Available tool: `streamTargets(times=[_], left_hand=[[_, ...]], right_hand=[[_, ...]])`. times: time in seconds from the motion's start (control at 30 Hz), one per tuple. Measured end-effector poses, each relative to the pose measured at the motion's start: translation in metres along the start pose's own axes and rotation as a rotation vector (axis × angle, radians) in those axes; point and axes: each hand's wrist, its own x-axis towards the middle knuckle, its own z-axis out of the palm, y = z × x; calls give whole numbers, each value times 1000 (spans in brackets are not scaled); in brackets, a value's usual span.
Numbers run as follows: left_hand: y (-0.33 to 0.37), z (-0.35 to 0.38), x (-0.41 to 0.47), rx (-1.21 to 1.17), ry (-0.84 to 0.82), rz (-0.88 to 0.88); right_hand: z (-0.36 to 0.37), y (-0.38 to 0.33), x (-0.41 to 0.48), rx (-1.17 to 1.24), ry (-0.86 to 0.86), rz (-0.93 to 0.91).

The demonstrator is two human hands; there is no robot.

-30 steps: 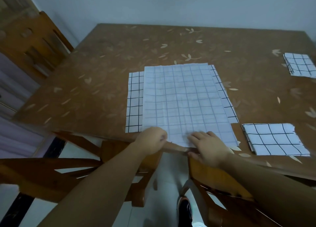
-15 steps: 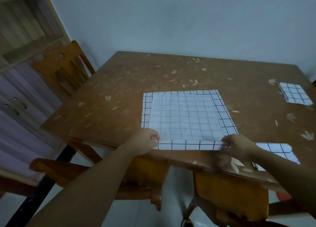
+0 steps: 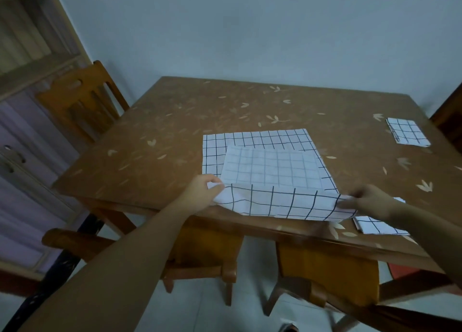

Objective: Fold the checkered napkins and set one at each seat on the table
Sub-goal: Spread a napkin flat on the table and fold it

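Observation:
A white napkin with a black grid (image 3: 262, 141) lies partly folded near the front edge of the brown table (image 3: 162, 136). My left hand (image 3: 202, 189) pinches its near left corner and my right hand (image 3: 370, 199) pinches its near right corner. The near edge is lifted off the table and sags between the two hands. A folded checkered napkin (image 3: 406, 133) rests at the far right side of the table. Another folded napkin (image 3: 375, 225) sits at the front right, partly hidden behind my right hand.
A wooden chair (image 3: 82, 104) stands at the left side of the table. Two chairs with orange seats (image 3: 327, 269) are tucked under the front edge below my arms. A cabinet with shelves (image 3: 22, 122) fills the left side. A pale wall rises behind the table.
Both hands have raised the napkin's near edge off the table, and the folded upper layer now reaches less far back. The view has tilted upward.

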Motion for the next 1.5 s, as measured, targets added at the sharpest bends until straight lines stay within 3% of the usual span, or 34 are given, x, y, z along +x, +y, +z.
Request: streamTargets(times=[0.17,0.37,0.57,0.77,1.2,1.5], left_hand=[[4,16,24,-46,115,-102],[1,44,60,-221,208,-321],[-5,63,86,-313,153,-423],[-23,65,110,-312,247,-455],[-55,64,201,-305,297,-473],[-62,70,222,-216,226,-463]], right_hand=[[-6,17,31,359,35,97],[0,47,80,462,28,160],[-5,58,123,625,49,193],[2,65,151,587,-13,256],[6,59,213,642,220,317],[16,59,235,359,265,370]])
